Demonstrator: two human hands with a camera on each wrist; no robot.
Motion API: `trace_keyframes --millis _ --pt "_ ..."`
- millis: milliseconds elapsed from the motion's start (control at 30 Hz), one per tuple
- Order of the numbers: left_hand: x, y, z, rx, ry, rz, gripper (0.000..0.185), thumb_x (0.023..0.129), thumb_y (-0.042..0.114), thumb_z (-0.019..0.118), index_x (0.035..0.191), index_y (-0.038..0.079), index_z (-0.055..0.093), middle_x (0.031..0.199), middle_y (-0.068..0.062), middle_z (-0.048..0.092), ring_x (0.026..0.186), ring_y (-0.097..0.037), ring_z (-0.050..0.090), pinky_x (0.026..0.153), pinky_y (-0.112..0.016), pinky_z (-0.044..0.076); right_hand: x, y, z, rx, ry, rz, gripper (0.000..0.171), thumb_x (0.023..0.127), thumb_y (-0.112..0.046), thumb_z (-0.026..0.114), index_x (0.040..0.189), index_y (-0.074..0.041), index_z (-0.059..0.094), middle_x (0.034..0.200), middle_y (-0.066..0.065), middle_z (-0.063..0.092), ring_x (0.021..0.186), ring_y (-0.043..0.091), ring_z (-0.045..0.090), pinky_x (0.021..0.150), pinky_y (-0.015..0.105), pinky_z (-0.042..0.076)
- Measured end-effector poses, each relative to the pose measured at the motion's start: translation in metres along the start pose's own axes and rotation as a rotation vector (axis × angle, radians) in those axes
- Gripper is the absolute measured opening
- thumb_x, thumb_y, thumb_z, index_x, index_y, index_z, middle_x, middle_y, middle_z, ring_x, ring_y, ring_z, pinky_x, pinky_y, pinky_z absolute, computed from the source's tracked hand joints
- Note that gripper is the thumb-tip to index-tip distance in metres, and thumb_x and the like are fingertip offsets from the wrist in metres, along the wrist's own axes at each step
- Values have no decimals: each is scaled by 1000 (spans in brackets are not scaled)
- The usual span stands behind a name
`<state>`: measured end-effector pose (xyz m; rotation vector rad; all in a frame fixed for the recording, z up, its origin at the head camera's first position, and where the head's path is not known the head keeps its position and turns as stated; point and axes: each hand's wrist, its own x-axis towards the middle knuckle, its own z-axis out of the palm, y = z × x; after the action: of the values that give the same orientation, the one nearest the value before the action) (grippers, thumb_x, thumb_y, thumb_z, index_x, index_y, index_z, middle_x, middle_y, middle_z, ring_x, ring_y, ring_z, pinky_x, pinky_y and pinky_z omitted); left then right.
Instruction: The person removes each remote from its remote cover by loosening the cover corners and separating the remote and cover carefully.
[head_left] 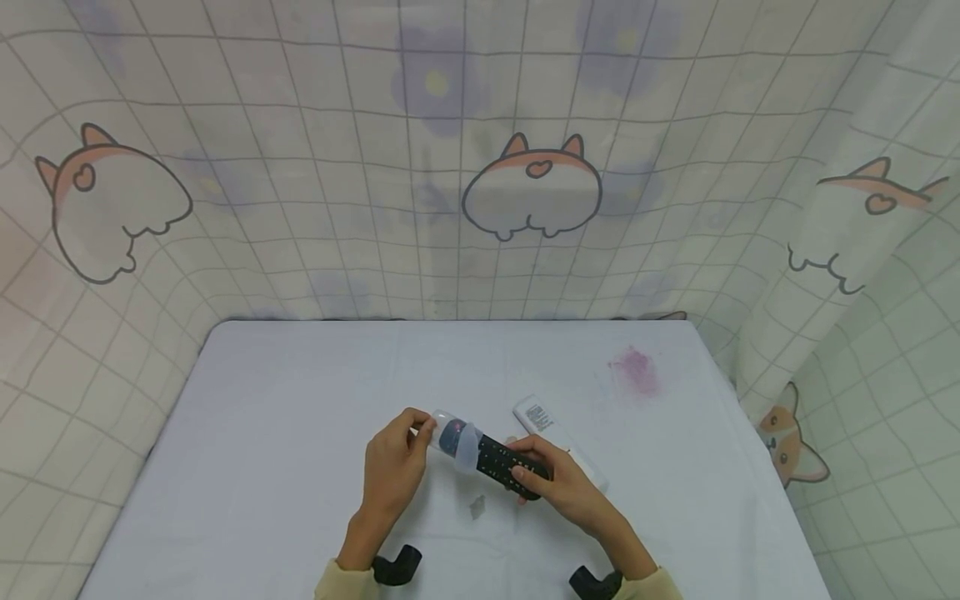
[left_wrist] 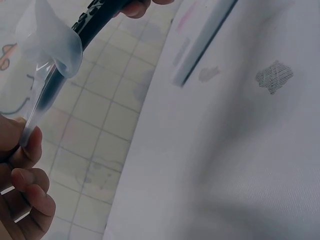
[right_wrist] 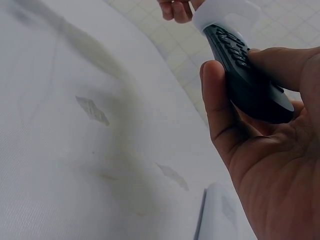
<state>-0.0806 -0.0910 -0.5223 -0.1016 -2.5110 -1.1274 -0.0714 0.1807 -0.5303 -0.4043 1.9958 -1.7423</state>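
A black remote control (head_left: 510, 465) is held tilted above the white table, its button end in my right hand (head_left: 558, 483). In the right wrist view the thumb lies on the button side of the remote control (right_wrist: 240, 70) and the fingers curl behind it. A translucent sleeve (head_left: 467, 448) covers the remote's far end and is bunched up around its middle. With thumb and forefinger my left hand (head_left: 396, 462) pinches the closed tip of that sleeve (left_wrist: 42, 92), beyond the remote's end.
A white remote-like object (head_left: 542, 418) with a printed label lies on the table (head_left: 262, 433) behind my right hand. A small grey patch (head_left: 477, 507) shows on the tabletop, and a pink stain (head_left: 637, 371) at the back right. A patterned curtain (head_left: 337, 208) surrounds the table.
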Motion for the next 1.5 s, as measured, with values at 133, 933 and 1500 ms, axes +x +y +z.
trace_keyframes --millis 133,933,1500 --pt "0 -1 -1 1 3 -6 5 98 17 74 96 13 73 77 5 69 54 -3 41 48 -20 35 1 1 0 -5 1 6 42 106 -18 62 140 2 51 134 34 61 96 16 67 76 28 62" --pt "8 0 -10 -652 -289 -476 34 105 24 64 136 9 65 131 -15 67 108 -21 71 89 -30 63 3 10 18 84 73 -13 40 105 -16 62 141 -1 51 139 29 59 101 14 69 76 29 62" --pt "8 3 -9 -641 -162 -441 22 97 7 73 119 3 74 103 -17 73 81 -12 71 74 -24 62 2 11 20 115 73 -3 40 105 -15 62 140 1 51 135 29 61 97 13 72 75 27 62"
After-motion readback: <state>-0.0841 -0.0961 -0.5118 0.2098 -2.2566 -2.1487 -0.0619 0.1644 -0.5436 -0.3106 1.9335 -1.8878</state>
